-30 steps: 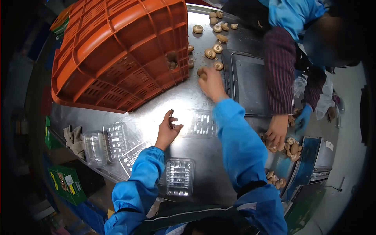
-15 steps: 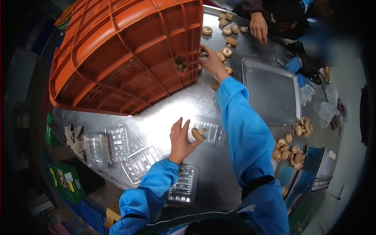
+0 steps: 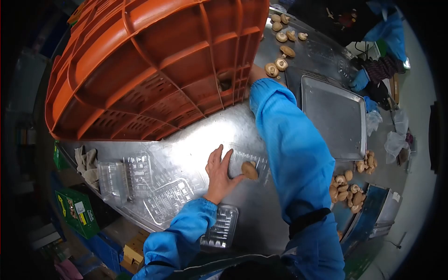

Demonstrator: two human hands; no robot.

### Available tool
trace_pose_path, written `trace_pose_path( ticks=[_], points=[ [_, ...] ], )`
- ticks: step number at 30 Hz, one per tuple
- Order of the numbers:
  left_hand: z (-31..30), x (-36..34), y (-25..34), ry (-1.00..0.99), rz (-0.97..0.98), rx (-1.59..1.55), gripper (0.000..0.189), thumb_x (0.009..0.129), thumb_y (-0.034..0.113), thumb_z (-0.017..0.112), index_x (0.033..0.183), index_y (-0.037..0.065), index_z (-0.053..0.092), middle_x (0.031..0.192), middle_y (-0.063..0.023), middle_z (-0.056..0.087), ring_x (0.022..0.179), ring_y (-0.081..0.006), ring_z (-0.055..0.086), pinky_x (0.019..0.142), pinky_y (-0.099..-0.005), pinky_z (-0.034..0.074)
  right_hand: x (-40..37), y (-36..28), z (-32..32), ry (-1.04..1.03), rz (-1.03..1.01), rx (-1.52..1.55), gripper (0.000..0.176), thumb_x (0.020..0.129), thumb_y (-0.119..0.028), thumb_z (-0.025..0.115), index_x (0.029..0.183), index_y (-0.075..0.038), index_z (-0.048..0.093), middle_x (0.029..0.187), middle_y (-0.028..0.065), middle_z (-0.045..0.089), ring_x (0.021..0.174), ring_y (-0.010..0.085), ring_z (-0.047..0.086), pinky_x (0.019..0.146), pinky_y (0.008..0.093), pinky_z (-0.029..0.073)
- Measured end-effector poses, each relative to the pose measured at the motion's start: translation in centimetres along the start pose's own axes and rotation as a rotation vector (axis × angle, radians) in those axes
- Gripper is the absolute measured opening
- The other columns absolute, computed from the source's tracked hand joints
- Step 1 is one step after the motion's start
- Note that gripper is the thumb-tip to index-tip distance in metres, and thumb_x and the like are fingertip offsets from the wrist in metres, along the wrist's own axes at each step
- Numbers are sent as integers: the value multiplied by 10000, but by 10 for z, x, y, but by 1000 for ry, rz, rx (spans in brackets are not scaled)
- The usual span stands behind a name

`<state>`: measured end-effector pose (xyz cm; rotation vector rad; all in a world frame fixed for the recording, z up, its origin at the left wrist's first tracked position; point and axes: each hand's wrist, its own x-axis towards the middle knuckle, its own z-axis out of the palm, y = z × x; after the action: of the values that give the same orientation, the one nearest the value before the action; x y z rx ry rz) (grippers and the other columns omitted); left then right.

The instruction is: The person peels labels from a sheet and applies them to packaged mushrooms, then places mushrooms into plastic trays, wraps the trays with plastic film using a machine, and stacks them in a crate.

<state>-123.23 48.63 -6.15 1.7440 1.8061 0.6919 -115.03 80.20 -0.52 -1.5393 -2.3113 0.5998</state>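
The left hand (image 3: 218,173) lies flat on the table (image 3: 205,126), fingers spread. Its fingertips press the near edge of a clear tray (image 3: 261,162), seemingly to pin the light plastic. Its thumb touches the one mushroom (image 3: 249,170) in that tray. The right hand (image 3: 255,73) reaches far ahead to the tipped crate (image 3: 154,60), whose corner hides its fingers, so I cannot tell its grip. Loose mushrooms (image 3: 272,70) lie just past it.

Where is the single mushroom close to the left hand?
Head view, centre: the mushroom lies in the clear tray, beside the thumb of the left hand, left of the blue right sleeve.
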Motion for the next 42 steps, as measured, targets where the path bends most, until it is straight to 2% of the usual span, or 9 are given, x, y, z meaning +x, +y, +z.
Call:
trace_pose_path(
  ticks=[5,9,19,25,30,32,34,37,42],
  points=[
    [5,-4,-4,16,-4,-25,908,583,249,843,1344,19,407,1439,-213,291,1312,-388,272,1039,-475,234,-2,23,-5,-71,6,8,591,681,-384,723,1196,-146,556,1231,227,517,1131,426,486,962,471,422],
    [13,-6,-1,112,0,-25,907,608,294,845,1332,-20,399,1421,-249,310,1307,-414,284,1050,-474,248,-74,29,-35,82,73,255,687,555,-294,827,1095,48,574,1066,193,609,982,316,604,875,381,474],
    [-9,-20,3,77,66,-310,1161,536,261,888,1429,-5,196,1448,-253,254,1339,-390,255,1104,-447,232,-268,-45,18,-74,-122,154,665,579,-349,800,1131,-50,584,1141,211,546,1144,367,477,975,458,379],
    [3,-21,-8,41,89,-249,1024,575,212,865,1405,34,294,1437,-214,316,1308,-385,322,1078,-444,272,-184,-1,1,-89,-58,299,641,682,-248,704,1269,-81,508,1372,268,383,1234,444,399,1018,492,351],
    [0,-21,-6,145,57,-242,873,564,246,873,1299,33,454,1368,-206,403,1236,-373,397,1008,-432,365,-118,29,42,364,-110,-192,539,683,-107,697,1196,-134,533,1124,170,547,1077,359,514,949,479,355],
    [-9,-25,-3,178,3,-196,794,556,258,877,1224,32,513,1299,-188,452,1199,-362,422,980,-428,386,-108,32,44,258,-61,-169,564,674,-111,700,1211,-132,528,1150,174,535,1081,366,512,951,455,373],
    [-25,-27,10,243,-69,-119,609,552,271,882,1046,37,615,1103,-135,539,1060,-309,512,887,-394,449,-115,30,40,181,-21,-135,574,670,-119,705,1215,-132,525,1214,181,491,1102,373,492,949,438,397],
    [-32,-30,12,233,-166,-322,582,570,260,880,1037,38,614,1070,-124,538,989,-278,556,826,-346,485,-151,9,18,386,-44,27,550,664,-115,710,1184,-116,531,1235,168,470,1099,372,486,935,438,410],
    [-25,-18,17,351,-40,-456,551,629,117,856,1091,46,565,1075,-70,531,901,-179,574,802,-289,501,-265,-18,-24,207,59,-4,441,676,-61,695,1092,-51,549,1190,148,475,1074,371,475,868,403,449]
  ],
)
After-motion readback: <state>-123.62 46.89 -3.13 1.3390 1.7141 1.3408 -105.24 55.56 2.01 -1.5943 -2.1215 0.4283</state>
